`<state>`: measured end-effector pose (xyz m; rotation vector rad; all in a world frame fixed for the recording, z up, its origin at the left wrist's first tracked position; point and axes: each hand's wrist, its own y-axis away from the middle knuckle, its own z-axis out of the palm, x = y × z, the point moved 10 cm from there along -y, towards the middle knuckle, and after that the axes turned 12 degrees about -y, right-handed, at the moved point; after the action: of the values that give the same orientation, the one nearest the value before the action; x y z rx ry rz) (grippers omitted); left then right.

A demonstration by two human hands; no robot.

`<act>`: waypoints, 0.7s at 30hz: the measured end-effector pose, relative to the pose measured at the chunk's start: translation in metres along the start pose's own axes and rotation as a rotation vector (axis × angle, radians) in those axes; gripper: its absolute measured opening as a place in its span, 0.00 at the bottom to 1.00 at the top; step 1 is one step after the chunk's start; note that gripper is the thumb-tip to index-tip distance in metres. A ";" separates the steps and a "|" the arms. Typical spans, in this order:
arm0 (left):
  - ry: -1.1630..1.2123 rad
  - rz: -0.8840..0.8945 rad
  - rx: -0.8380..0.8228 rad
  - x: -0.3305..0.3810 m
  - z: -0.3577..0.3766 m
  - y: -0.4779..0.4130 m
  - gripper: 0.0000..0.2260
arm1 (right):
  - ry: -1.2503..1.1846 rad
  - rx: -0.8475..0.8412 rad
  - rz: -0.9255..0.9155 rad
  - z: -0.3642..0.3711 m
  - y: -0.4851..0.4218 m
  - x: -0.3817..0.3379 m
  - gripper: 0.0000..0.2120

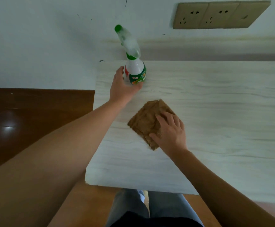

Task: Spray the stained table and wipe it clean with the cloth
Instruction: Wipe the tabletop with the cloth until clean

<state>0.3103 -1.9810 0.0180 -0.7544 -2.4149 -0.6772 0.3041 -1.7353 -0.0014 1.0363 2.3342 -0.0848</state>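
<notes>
Our left hand is wrapped around the base of the white plastic spray bottle with the green label and green nozzle, which stands upright on the pale wood-grain surface at its far left corner. Our right hand lies flat and spread, pressing down on the folded brown textured cloth without gripping it. The cloth sits nearer us and to the right of the left hand, so we judge the right hand is placed to wipe, its folded length running diagonally away from us.
</notes>
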 end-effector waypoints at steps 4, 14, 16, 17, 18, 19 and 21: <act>0.073 0.019 0.038 0.008 0.006 -0.010 0.38 | -0.061 0.049 0.052 0.001 -0.004 -0.001 0.35; -0.023 0.018 0.071 -0.016 -0.014 0.034 0.34 | -0.152 0.032 0.018 0.009 0.017 -0.023 0.17; -0.027 0.023 0.052 -0.028 -0.016 0.056 0.34 | -0.183 0.015 0.057 0.012 0.028 -0.021 0.15; -0.029 0.020 0.043 -0.035 -0.017 0.069 0.34 | -0.202 0.000 0.084 0.013 0.036 -0.018 0.15; -0.032 0.013 0.032 -0.042 -0.018 0.083 0.34 | -0.223 -0.018 0.119 0.014 0.045 -0.015 0.15; -0.030 0.011 0.023 -0.049 -0.020 0.097 0.34 | -0.248 -0.035 0.161 0.016 0.054 -0.011 0.15; -0.020 0.027 0.008 -0.064 -0.024 0.127 0.34 | -0.324 -0.057 0.267 0.018 0.076 -0.001 0.16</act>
<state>0.4424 -1.9271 0.0354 -0.7929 -2.4193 -0.6518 0.3666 -1.6878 -0.0033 1.1979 1.8842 -0.0760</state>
